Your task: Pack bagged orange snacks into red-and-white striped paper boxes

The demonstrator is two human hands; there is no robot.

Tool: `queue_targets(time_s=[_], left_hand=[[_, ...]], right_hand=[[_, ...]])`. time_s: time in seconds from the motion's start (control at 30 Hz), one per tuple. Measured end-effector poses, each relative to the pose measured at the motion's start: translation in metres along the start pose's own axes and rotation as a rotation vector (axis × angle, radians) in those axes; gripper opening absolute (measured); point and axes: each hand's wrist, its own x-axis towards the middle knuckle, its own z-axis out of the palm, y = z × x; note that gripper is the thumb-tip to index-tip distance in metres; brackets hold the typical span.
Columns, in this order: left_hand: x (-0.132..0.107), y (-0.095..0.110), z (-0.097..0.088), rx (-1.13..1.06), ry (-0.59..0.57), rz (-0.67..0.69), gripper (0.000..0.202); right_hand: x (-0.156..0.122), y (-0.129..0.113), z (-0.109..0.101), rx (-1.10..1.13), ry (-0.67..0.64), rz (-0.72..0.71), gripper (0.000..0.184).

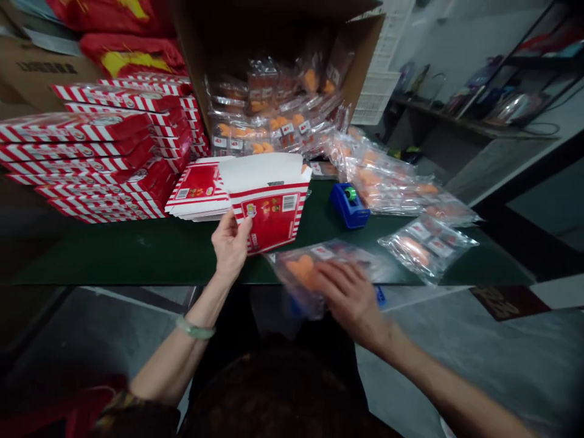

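My left hand point(230, 243) grips the lower left edge of a red-and-white striped carton point(270, 210), which stands opened with its white flap up on the green table point(137, 252). My right hand point(349, 301), blurred by motion, lies on a clear bag of orange pieces point(305, 271) at the table's front edge; the fingers look laid over it, but their grip is smeared. A jade bangle sits on my left wrist.
Flat striped cartons point(198, 188) lie behind the open one. Filled striped boxes point(95, 152) are stacked at left. A big cardboard box point(278, 91) spills clear bags point(392, 182) across the right side. A blue tape dispenser point(349, 204) stands mid-table. Another bag point(426, 246) lies at right.
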Motion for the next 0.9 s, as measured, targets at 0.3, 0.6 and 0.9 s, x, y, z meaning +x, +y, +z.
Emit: queue_targets(time_s=[0.3, 0.6, 0.9], left_hand=[[0.004, 0.007, -0.013, -0.004, -0.082, -0.233, 0.047], [0.003, 0.023, 0.003, -0.180, -0.193, -0.280, 0.063], [0.008, 0.026, -0.005, -0.248, -0.386, -0.287, 0.054]], right_hand=[[0.040, 0.112, -0.084, 1.003, 0.927, 0.924, 0.028], [0.120, 0.093, -0.133, 1.152, 0.958, 0.333, 0.006], [0.184, 0.058, -0.071, 1.328, 0.838, 0.124, 0.027]])
